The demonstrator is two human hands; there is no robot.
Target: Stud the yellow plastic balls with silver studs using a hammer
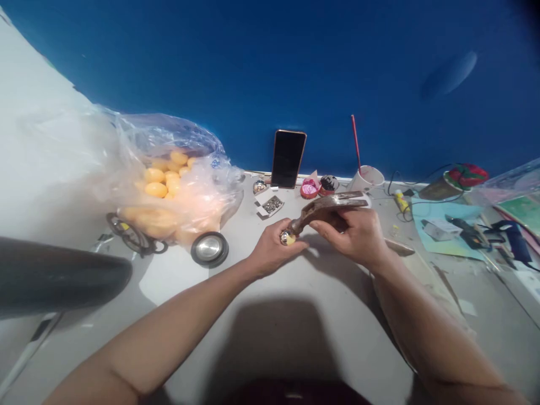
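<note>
Against a blue wall (253,67), over a pale desk (261,343), with a clear plastic bag (181,125) of yellow rounded pieces (156,190) towards the left. Pinching a small shiny ball (287,237) with a yellow patch between thumb and fingers of the left grip (270,251). Clasping a claw hammer (327,207) close to its head in the right grip (363,236), striking end right by the ball; impossible to tell if touching. Apparently partway through work on this ball, with many yellow pieces bagged and seemingly unworked. Just beyond, beside an open box (262,198) of small metal bits, maybe finished: one shiny dome (259,185).
</note>
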